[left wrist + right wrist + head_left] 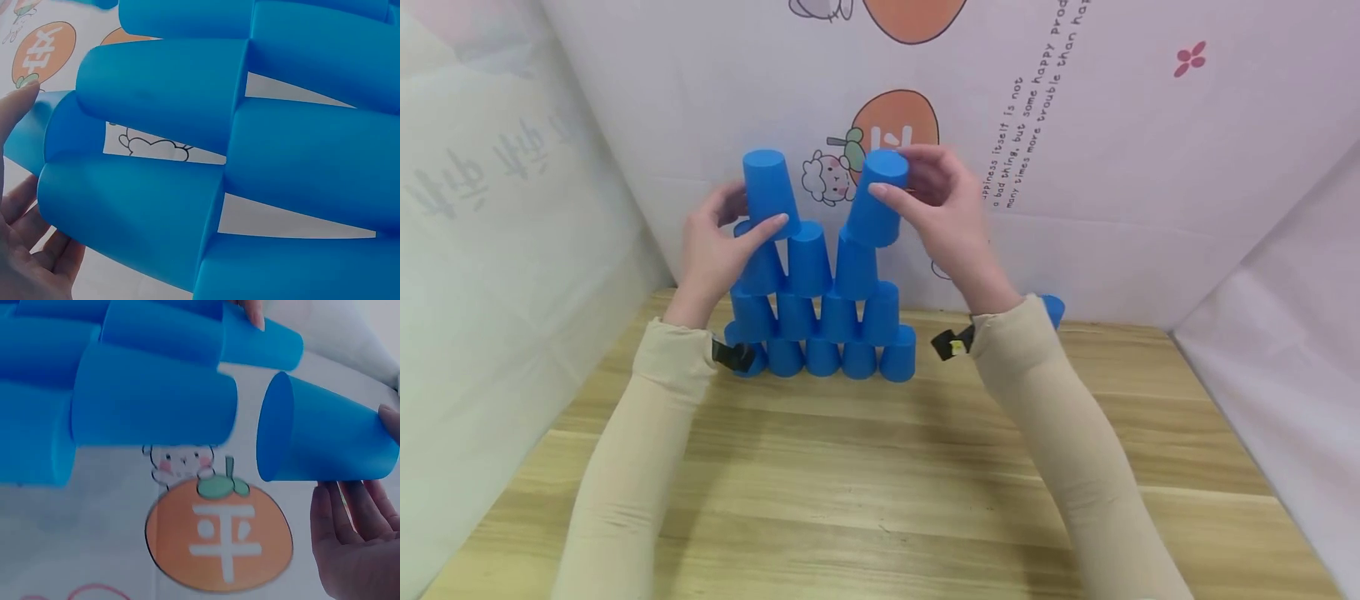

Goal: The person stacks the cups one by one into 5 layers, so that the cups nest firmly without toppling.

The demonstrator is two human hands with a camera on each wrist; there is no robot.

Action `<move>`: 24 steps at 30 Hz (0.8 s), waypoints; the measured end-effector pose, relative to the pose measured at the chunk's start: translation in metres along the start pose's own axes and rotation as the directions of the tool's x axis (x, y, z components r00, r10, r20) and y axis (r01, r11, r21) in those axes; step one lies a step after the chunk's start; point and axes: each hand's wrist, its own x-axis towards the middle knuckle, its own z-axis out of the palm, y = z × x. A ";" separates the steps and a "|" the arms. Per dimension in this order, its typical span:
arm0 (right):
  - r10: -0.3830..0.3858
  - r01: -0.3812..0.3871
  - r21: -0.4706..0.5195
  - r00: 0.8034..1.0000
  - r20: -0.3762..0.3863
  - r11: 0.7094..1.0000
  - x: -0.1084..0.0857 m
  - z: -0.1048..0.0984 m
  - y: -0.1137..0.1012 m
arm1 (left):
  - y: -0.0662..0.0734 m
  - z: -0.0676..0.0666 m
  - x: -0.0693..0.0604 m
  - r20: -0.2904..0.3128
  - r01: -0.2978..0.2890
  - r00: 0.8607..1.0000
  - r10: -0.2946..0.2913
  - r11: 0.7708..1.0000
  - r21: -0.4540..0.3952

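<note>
Upside-down blue cups form a stacked wall, with three cups in its third row; the middle one (809, 260) shows plainly. My left hand (711, 250) grips a blue cup (767, 187) by its sides, thumb in front. That cup's rim meets the left and middle cups of the third row. My right hand (953, 212) holds another blue cup (883, 204) between thumb and fingers, tilted above the row's right end. The right wrist view shows a gap between this cup's open rim (275, 428) and the closest stacked cup (156, 397).
A further blue cup (1054, 309) stands on the wooden table (850, 483), partly hidden behind my right sleeve (1018, 337). A printed white sheet (1097, 192) hangs behind the stack, and pale sheets hang at both sides.
</note>
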 end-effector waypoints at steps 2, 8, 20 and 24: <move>-0.027 0.027 0.031 1.000 -0.005 0.999 0.002 0.013 0.003 | -0.001 0.000 0.000 -0.001 0.000 1.000 0.000 1.000 0.007; -0.038 0.038 0.014 0.999 -0.024 0.999 0.007 0.043 0.005 | -0.002 0.001 0.000 -0.005 0.009 1.000 -0.009 1.000 0.017; 0.062 -0.062 -0.019 0.998 -0.015 0.998 0.019 0.061 0.019 | -0.005 0.005 0.000 0.018 0.000 1.000 0.000 1.000 -0.007; 0.062 -0.062 -0.028 0.998 -0.007 0.998 0.019 0.060 0.022 | -0.004 0.005 0.000 0.018 0.006 1.000 -0.006 1.000 -0.001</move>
